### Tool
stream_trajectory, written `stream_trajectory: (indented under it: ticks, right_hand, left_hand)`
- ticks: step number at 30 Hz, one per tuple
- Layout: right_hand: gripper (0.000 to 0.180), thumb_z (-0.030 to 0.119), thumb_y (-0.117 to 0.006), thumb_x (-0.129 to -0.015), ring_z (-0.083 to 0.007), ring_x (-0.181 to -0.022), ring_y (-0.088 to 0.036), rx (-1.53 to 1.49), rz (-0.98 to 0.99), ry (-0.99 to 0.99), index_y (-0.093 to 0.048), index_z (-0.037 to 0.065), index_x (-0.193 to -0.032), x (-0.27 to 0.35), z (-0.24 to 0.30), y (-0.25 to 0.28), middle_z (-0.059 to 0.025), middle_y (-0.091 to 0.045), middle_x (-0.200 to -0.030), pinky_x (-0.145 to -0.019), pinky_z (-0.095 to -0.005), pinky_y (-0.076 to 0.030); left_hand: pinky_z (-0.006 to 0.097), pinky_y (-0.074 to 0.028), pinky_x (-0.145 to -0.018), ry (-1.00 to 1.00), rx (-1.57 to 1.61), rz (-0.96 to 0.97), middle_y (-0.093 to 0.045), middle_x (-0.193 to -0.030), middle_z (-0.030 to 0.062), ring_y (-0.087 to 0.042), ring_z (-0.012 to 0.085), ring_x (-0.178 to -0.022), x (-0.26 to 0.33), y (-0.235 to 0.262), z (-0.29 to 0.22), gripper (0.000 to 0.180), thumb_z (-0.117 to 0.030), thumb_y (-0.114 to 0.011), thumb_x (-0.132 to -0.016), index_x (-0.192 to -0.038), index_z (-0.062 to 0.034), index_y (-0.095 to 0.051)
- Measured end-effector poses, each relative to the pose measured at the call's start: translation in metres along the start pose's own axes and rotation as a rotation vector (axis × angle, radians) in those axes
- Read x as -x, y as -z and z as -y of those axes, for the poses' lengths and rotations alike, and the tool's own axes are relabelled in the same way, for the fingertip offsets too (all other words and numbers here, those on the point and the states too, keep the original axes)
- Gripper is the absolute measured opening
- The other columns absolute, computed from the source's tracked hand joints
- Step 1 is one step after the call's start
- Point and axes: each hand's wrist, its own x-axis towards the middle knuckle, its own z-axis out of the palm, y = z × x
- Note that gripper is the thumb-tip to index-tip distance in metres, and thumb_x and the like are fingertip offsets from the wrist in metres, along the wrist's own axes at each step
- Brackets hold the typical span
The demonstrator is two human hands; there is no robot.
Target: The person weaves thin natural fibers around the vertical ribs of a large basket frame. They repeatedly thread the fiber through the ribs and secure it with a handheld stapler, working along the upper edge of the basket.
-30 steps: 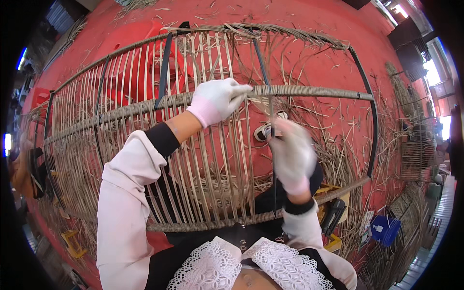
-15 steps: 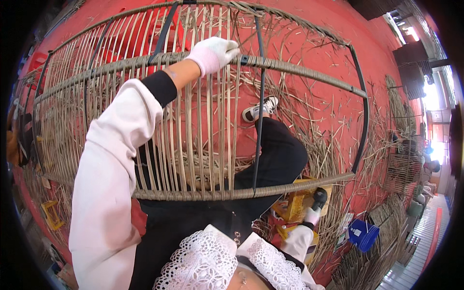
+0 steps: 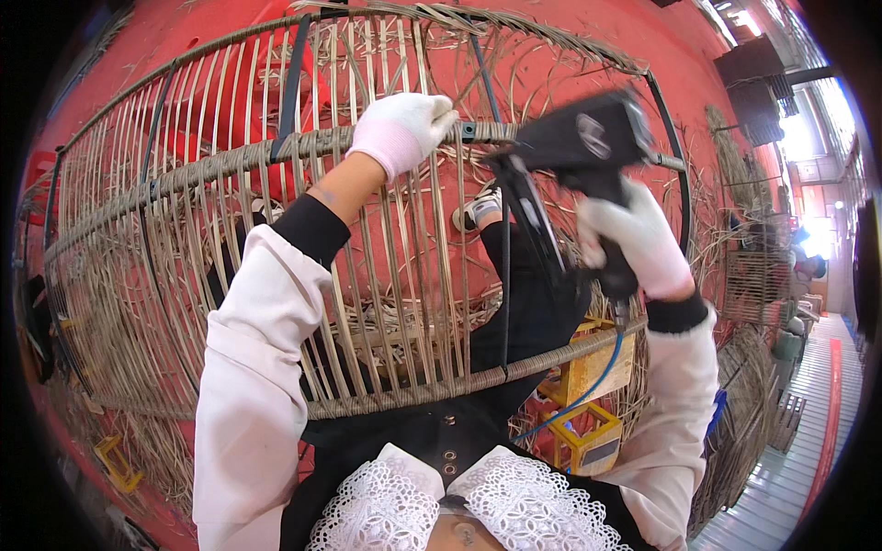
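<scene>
A long frame of dark metal bars strung with tan wicker strands [image 3: 266,340] lies across my lap. My left hand [image 3: 404,133], in a white glove with a pink cuff, rests closed at the frame's wrapped middle bar [image 3: 308,145]. A strand runs into its fingers; the fingertips are partly hidden. My right hand [image 3: 638,234], gloved too, grips a black air-powered nail gun [image 3: 583,138] by its handle. The gun is slightly blurred, its nose pointing left toward the bar, a short way right of my left hand. From the handle's base a blue hose [image 3: 597,381] trails downward.
Loose strands litter the red floor [image 3: 588,37]. Beside my right leg stand yellow-framed boxes [image 3: 593,432]. A yellow stand [image 3: 119,464] is at far left. Bundled strands [image 3: 749,413] lie on the right. My shoe [image 3: 478,207] shows below the frame.
My right hand has lifted the nail gun from the yellow box at lower right up to the frame's middle bar. My left hand stays closed at nearly the same spot on the bar.
</scene>
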Motion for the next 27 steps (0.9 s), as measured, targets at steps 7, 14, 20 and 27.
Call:
stream_trajectory:
  ticks: [7, 14, 20, 27]
  right_hand:
    - [0.019, 0.014, -0.061, -0.082, -0.0098, -0.047, -0.055, 0.305, 0.020, -0.053, -0.060, -0.004, -0.081, -0.064, 0.042, -0.029, -0.0013, -0.057, -0.061, -0.046, -0.0263, -0.044]
    - [0.022, 0.016, -0.059, -0.085, -0.0124, -0.047, -0.055, 0.243, 0.146, -0.089, -0.057, 0.000, -0.069, -0.069, 0.042, -0.009, -0.0034, -0.056, -0.057, -0.048, -0.0269, -0.044]
    - [0.013, 0.015, -0.059, -0.090, -0.0115, -0.047, -0.046, -0.318, -0.395, -0.116, -0.051, 0.004, -0.089, 0.100, -0.051, 0.050, -0.0003, -0.046, -0.058, -0.046, -0.0261, -0.038]
    - [0.008, 0.011, -0.055, -0.081, -0.0181, -0.050, -0.052, 0.005, -0.971, -0.434, -0.057, 0.005, -0.074, 0.290, -0.303, 0.149, -0.0038, -0.053, -0.062, -0.048, -0.0303, -0.042]
  left_hand:
    - [0.048, -0.053, -0.075, 0.006, 0.002, -0.012, -0.068, -0.085, 0.0167, -0.067, 0.0373, -0.085, -0.001, -0.005, 0.006, 0.031, -0.035, -0.050, -0.096, -0.091, -0.0097, -0.068]
    - [0.048, -0.053, -0.076, -0.003, 0.005, 0.011, -0.069, -0.086, 0.0156, -0.068, 0.0357, -0.086, -0.001, 0.001, 0.004, 0.038, -0.038, -0.044, -0.099, -0.091, -0.0100, -0.069]
    - [0.044, -0.054, -0.081, 0.050, -0.201, 0.242, -0.072, -0.095, 0.0155, -0.070, 0.0334, -0.091, -0.002, 0.012, -0.008, 0.062, -0.061, -0.056, -0.086, -0.112, -0.0053, -0.064]
    - [0.042, -0.052, -0.085, -0.023, -0.155, 0.308, -0.070, -0.102, 0.0174, -0.067, 0.0328, -0.098, -0.007, 0.008, 0.000, 0.063, -0.058, -0.060, -0.083, -0.119, -0.0057, -0.063]
